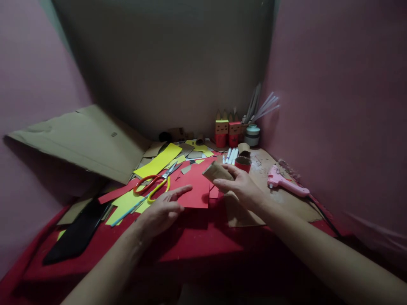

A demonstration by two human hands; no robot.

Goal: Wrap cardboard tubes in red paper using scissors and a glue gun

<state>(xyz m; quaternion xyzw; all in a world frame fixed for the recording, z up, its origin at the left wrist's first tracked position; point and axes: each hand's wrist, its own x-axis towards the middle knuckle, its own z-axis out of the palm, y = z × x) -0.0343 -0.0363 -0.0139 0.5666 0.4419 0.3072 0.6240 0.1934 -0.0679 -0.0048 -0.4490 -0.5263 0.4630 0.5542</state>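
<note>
My right hand [240, 185] grips a brown cardboard tube [216, 171] that looks somewhat flattened, thumb on the near side and fingers behind. It is held above the right part of a sheet of red paper [197, 192]. Over the left part of that sheet is my left hand [165, 207], its index finger stretched out and nothing held. Whether the fingertip touches the paper is hard to tell. Beside this hand lie scissors [155, 185] with one orange and one yellow handle, blades spread. A light blue stick [129, 210] rests below them on yellow paper [122, 207].
A pink glue gun [288, 182] lies on cardboard [276, 212] at right. White markers [232, 155] and a red-wrapped tube [243, 164] stand nearer the middle. Two decorated figures [221, 132] and a jar [252, 136] are at the back. A large cardboard sheet [92, 142] leans left; a black phone [76, 235] lies below.
</note>
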